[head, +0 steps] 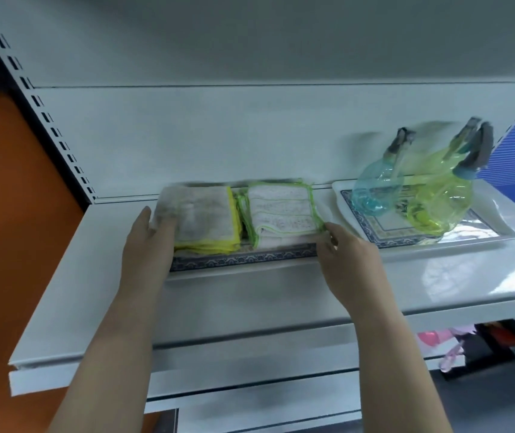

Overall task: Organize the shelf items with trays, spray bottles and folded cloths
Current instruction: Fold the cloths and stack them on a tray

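A white tray with a blue patterned border (243,260) lies on the white shelf (78,276). On it sit two folded cloth stacks, one yellow-edged (206,220) and one green-edged (281,214). My left hand (148,245) grips the tray's left end, fingers lying on the yellow-edged stack. My right hand (349,260) holds the tray's right end. To the right, a second tray (496,226) carries a blue spray bottle (378,189) and a yellow-green spray bottle (437,201).
The shelf's white back panel (250,135) rises just behind both trays. A slotted upright (40,107) runs along the left, with an orange surface (6,214) beyond it. Pink items (446,348) show below the shelf at right.
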Action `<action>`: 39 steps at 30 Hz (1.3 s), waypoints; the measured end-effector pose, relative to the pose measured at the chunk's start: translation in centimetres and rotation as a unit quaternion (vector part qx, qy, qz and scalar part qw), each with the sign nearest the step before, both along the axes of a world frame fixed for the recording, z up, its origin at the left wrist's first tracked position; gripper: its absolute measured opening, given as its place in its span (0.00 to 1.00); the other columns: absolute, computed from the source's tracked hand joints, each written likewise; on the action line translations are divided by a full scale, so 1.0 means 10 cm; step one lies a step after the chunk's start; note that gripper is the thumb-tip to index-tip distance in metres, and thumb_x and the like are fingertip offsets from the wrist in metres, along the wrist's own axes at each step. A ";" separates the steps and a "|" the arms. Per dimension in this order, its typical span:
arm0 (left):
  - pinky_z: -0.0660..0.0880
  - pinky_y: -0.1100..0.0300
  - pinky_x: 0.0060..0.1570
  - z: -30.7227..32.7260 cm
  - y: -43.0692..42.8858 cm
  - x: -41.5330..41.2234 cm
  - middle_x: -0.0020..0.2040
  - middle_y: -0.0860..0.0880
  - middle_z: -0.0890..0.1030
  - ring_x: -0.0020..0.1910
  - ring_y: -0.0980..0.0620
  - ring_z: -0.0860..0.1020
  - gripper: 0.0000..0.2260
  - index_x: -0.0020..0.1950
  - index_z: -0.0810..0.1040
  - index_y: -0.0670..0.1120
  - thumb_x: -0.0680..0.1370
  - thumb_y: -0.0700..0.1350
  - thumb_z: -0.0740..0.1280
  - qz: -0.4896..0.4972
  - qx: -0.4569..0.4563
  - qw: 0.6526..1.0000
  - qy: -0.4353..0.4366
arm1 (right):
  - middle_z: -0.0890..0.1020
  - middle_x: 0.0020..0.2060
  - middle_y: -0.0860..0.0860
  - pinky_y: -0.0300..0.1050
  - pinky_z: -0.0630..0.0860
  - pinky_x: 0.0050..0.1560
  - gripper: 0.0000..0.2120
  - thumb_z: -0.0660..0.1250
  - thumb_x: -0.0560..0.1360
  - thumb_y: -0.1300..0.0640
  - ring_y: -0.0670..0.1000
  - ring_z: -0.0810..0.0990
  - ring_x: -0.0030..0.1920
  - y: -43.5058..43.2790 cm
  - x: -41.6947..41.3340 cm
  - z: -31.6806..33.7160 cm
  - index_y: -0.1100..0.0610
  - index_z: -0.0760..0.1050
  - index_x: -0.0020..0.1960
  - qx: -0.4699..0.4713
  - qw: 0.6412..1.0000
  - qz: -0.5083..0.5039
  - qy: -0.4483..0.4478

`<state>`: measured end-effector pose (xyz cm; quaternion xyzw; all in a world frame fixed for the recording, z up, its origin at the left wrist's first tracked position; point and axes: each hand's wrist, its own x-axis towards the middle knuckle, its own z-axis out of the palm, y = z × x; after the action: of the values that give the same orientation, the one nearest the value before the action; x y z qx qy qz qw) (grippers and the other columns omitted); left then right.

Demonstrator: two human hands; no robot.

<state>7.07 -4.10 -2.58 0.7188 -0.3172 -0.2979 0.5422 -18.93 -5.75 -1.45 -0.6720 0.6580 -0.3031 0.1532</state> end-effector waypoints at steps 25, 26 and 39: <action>0.59 0.62 0.69 0.25 -0.37 -2.07 0.73 0.46 0.71 0.72 0.49 0.67 0.24 0.75 0.70 0.44 0.79 0.44 0.65 -0.133 -0.074 0.940 -0.307 | 0.81 0.47 0.52 0.40 0.66 0.47 0.23 0.70 0.75 0.53 0.50 0.75 0.45 -0.26 -1.70 0.04 0.54 0.71 0.68 -0.054 0.984 -0.092 -0.143; 0.57 0.64 0.69 0.28 -0.43 -2.21 0.73 0.46 0.70 0.73 0.50 0.65 0.24 0.76 0.68 0.45 0.79 0.44 0.65 -0.142 -0.079 0.938 -0.307 | 0.79 0.49 0.52 0.42 0.67 0.50 0.30 0.72 0.73 0.52 0.50 0.75 0.48 -0.28 -1.81 0.06 0.53 0.66 0.72 -0.067 0.978 -0.106 -0.164; 0.64 0.47 0.71 0.17 -1.18 -3.01 0.81 0.46 0.56 0.78 0.45 0.57 0.51 0.82 0.47 0.45 0.71 0.72 0.64 -0.221 0.060 0.915 -0.332 | 0.70 0.66 0.52 0.46 0.66 0.66 0.37 0.74 0.70 0.41 0.53 0.70 0.67 -0.79 -2.27 0.11 0.52 0.66 0.73 -0.030 0.980 -0.069 -0.183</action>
<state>-23.05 -15.88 -0.88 0.7191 -0.6111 -0.1727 0.2822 -41.58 -13.61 -0.39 -0.5624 0.6546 -0.4503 0.2292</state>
